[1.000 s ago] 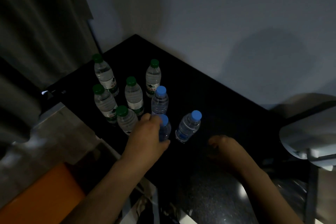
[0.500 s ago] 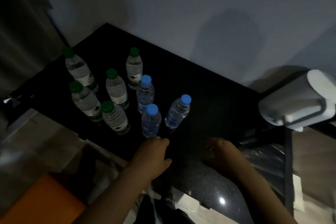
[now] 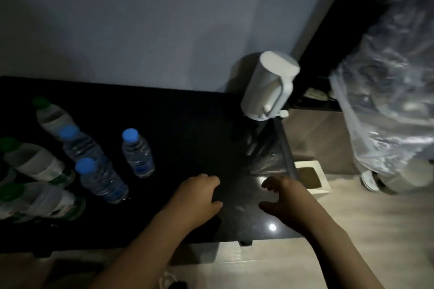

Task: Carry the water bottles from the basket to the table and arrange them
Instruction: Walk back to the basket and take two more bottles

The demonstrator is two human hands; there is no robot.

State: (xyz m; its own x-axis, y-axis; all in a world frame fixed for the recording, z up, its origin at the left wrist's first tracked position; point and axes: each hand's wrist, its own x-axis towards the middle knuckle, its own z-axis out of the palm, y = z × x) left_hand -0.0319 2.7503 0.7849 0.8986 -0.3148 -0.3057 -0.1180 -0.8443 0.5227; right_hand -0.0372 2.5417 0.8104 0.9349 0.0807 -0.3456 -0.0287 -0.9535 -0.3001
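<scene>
left grip [image 3: 197, 195], right grip [image 3: 284, 197] empty — bottles [image 3: 137, 155] on table [image 3: 187, 124]

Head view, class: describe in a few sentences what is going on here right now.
A person is at a black table and holds nothing. The left hand and the right hand are over its right part, fingers loosely curled. Three blue-capped bottles and at least three green-capped bottles stand grouped on the left. A white jug sits at the table's far right corner.
</scene>
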